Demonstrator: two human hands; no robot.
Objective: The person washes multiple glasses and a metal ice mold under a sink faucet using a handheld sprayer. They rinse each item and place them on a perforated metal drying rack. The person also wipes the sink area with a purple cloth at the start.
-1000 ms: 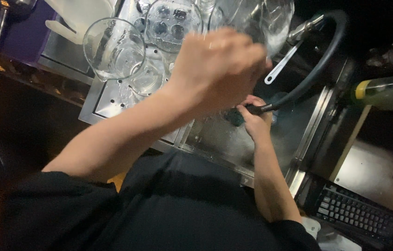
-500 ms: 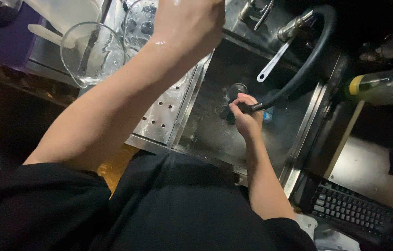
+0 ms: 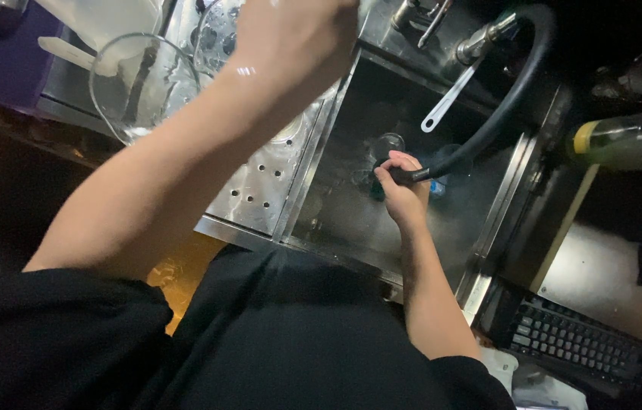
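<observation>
Steel sink (image 3: 488, 228) below: the right hand (image 3: 403, 191) grips a black hose (image 3: 503, 114) low over the basin, best kept aimed down, while the left hand (image 3: 290, 38), closed on something unclear, reaches over glasses (image 3: 135, 83) on the drainboard.

Shiny steel sink (image 3: 351, 220), matt black rubber hose (image 3: 503, 114), clear glass (image 3: 138, 83).

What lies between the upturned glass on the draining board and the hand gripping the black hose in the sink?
In the head view, the left forearm crosses that stretch, above the perforated draining board, between the glass and the right hand on the hose.
</observation>
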